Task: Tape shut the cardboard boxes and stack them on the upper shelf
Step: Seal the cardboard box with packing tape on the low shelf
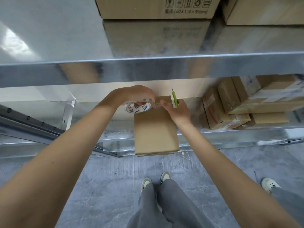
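A closed cardboard box (156, 125) lies flat on the lower shelf (230, 134), its near end jutting past the shelf's front edge. Over its far end the left hand (139, 94) grips a roll of clear tape (139, 107), fingers curled round the ring. The right hand (178, 111) pinches the pulled-out tape strip (157, 104) between thumb and fingers, and holds a green utility knife (175, 100) that sticks up behind it. To the right on the same shelf sits a pile of taped parcels (246, 102). On the upper shelf (148, 63), 2 cardboard boxes (156, 7) stand side by side. Below, grey trousers and pale shoes on a grey floor.
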A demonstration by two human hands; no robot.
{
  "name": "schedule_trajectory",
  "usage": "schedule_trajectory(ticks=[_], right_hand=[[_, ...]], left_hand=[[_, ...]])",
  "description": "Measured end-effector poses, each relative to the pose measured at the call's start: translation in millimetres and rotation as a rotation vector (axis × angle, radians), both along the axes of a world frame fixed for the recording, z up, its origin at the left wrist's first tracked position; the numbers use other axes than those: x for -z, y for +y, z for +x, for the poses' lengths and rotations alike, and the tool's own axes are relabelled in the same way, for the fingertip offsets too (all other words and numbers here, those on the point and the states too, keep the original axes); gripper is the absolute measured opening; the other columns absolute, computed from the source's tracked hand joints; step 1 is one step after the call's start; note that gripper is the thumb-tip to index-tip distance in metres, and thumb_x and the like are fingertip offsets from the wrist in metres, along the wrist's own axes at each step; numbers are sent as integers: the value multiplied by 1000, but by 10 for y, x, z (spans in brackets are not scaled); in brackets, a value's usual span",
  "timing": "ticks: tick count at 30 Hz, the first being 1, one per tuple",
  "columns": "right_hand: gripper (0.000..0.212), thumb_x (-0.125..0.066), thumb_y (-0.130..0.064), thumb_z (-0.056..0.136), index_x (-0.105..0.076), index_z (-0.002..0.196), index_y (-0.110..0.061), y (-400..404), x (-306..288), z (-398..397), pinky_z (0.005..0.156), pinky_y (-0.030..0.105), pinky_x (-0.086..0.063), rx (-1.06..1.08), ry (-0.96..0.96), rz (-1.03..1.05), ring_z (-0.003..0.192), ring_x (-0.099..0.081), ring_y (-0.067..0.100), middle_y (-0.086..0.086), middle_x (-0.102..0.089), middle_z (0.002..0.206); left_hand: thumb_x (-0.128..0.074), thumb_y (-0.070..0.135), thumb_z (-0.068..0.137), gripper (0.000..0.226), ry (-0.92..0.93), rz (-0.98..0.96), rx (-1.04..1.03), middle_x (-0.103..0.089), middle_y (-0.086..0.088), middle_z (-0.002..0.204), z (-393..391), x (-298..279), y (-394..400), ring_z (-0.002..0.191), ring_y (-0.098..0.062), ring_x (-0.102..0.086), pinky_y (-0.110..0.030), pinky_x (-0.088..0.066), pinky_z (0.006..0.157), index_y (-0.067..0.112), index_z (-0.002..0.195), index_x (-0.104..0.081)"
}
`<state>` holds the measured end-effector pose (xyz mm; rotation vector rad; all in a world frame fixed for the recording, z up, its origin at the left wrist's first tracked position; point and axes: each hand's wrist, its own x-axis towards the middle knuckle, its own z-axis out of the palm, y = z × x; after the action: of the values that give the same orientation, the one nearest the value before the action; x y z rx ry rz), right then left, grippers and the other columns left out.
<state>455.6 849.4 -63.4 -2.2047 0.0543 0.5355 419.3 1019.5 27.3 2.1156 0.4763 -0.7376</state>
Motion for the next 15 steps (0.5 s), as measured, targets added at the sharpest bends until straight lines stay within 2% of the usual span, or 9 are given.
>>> schedule_trajectory(ticks=[2, 4, 9, 15], right_hand=[[75, -63, -69, 77, -49, 120, -10, 11, 26, -4, 75, 32, -40, 6, 1, -12, 102, -56, 24, 0, -55, 103], [73, -61, -69, 78, -49, 117, -8, 13, 55, -32, 75, 34, -43, 7, -15, -16, 102, -59, 28, 5, -60, 106], [68, -53, -67, 86, -43, 119, -8, 72, 74, -118, 70, 35, -43, -12, -109, -81, 100, -61, 33, 11, -62, 113], [65, -50, -65, 89, -41, 121, -9, 98, 54, -126, 77, 38, -45, -15, -110, -134, 107, -60, 35, 12, -60, 121]], left_hand=[[-58, 26, 89, 26, 4, 0, -9, -66, -10, 113, 4, -8, -15, 106, -25, -65, -30, -46, 75, 13, 109, -67], [-58, 25, 89, 28, 22, 25, -4, -67, -11, 112, 28, -14, -39, 104, -25, -66, -29, -45, 72, 11, 110, -67], [-59, 25, 86, 24, 58, 56, 19, -66, -8, 92, 72, -33, -54, 73, -18, -60, -25, -41, 59, 10, 102, -69], [-61, 26, 84, 10, 56, 74, 17, -61, 0, 77, 109, -12, -42, 58, -12, -56, -22, -39, 53, 17, 86, -66]])
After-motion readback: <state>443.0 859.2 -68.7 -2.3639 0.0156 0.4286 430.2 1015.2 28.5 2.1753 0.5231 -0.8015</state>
